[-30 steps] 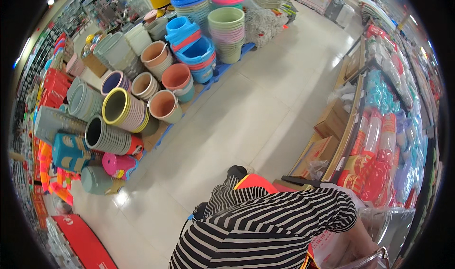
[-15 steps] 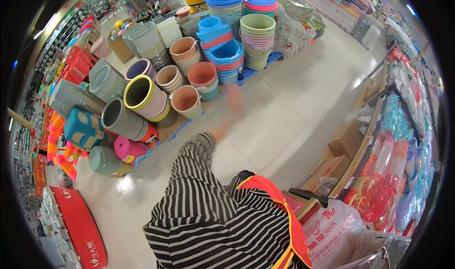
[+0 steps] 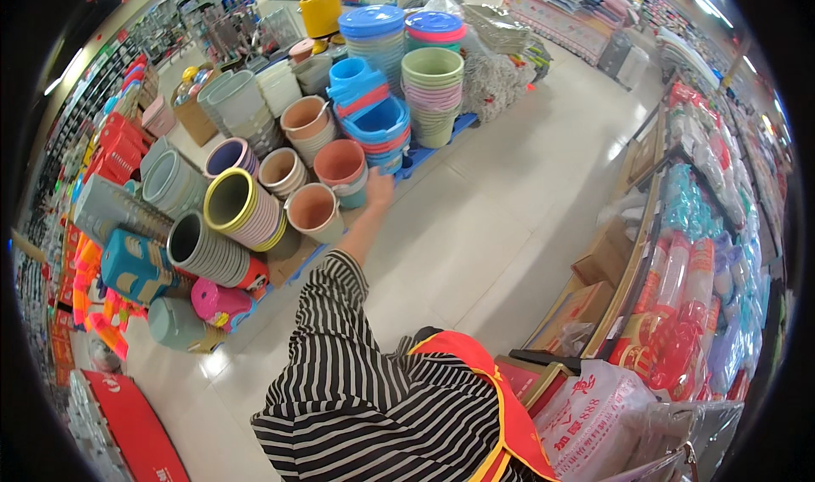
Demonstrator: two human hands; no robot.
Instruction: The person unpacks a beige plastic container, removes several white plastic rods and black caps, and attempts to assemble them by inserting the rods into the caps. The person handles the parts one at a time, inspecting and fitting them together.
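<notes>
My left hand (image 3: 380, 191) reaches forward at the end of a black-and-white striped sleeve (image 3: 331, 338). It is at the right side of a bucket (image 3: 341, 161) with a reddish-brown inside and a pale teal outside. The fingers are small and slightly blurred, so whether they grip the rim cannot be made out. Just behind the hand stand nested blue tubs (image 3: 378, 121). In front of that bucket is a cream bucket (image 3: 314, 212) with an orange-brown inside. My right hand is out of view.
Stacked buckets and bins, among them yellow-rimmed ones (image 3: 233, 200) and green ones (image 3: 433, 79), crowd a low blue pallet (image 3: 441, 147). Shelves with packaged goods (image 3: 679, 304) line the right, above cardboard boxes (image 3: 581, 308). A white plastic bag (image 3: 590, 410) lies at lower right.
My left hand has moved left across the aisle floor to the side of the reddish-brown and teal bucket. The whole view has shifted slightly. The buckets appear to stand as before.
</notes>
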